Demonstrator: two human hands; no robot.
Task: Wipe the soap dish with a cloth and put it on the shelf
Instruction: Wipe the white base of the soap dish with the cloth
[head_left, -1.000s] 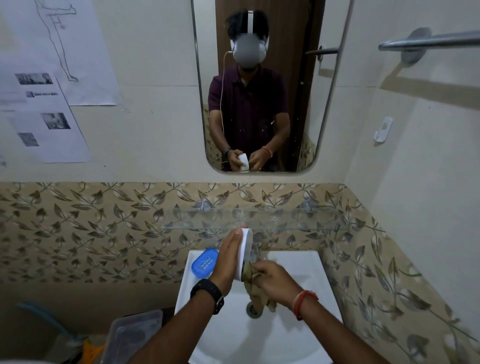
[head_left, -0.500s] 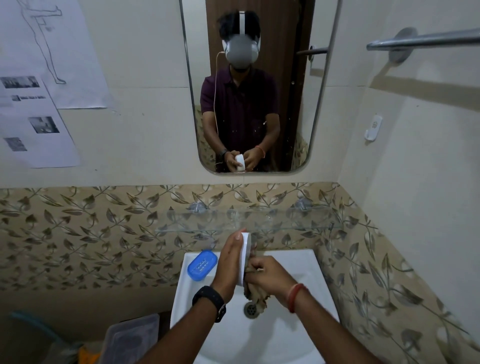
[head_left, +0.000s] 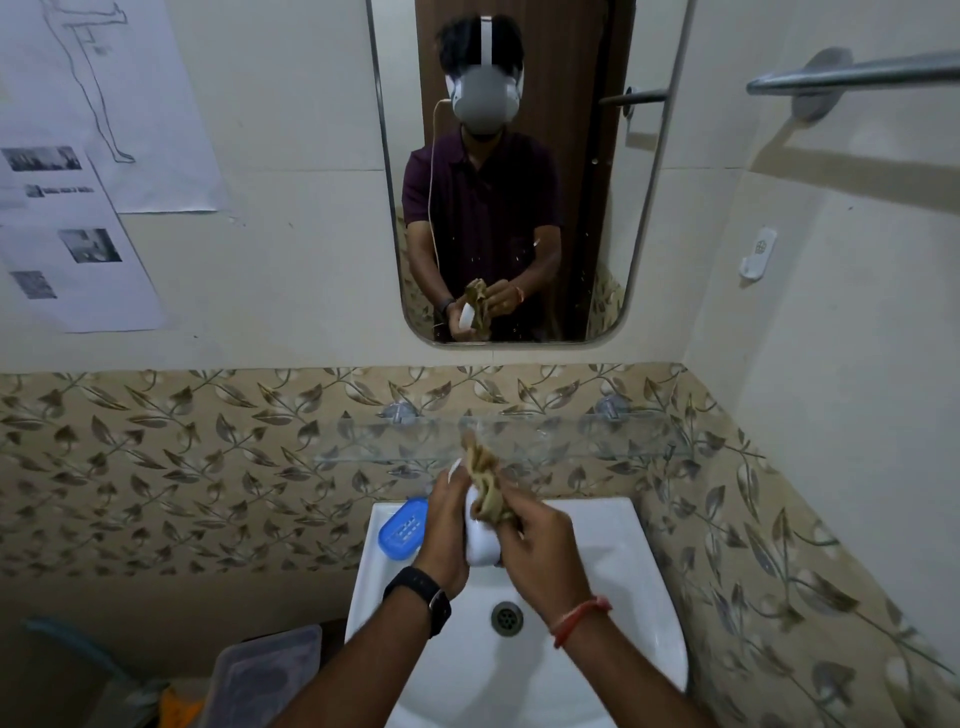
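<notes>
My left hand (head_left: 442, 525) grips a white soap dish (head_left: 479, 545) on edge above the white washbasin (head_left: 613, 582). My right hand (head_left: 540, 545) holds a crumpled brownish cloth (head_left: 485, 486) pressed against the dish's right face, with the cloth bunched up above the dish. The glass shelf (head_left: 597, 436) is fixed to the leaf-patterned tiles just behind and above both hands. Much of the dish is hidden by my fingers and the cloth.
A blue soap-dish part (head_left: 402, 529) lies on the basin's back left corner. The drain (head_left: 506, 617) is below my hands. A mirror (head_left: 519, 171) hangs above the shelf, a towel bar (head_left: 852, 73) is on the right wall, and a plastic container (head_left: 265, 675) sits at lower left.
The cloth, which hung below my right hand, is now bunched above the dish. My right hand has shifted down over the dish's face. The camera has moved slightly.
</notes>
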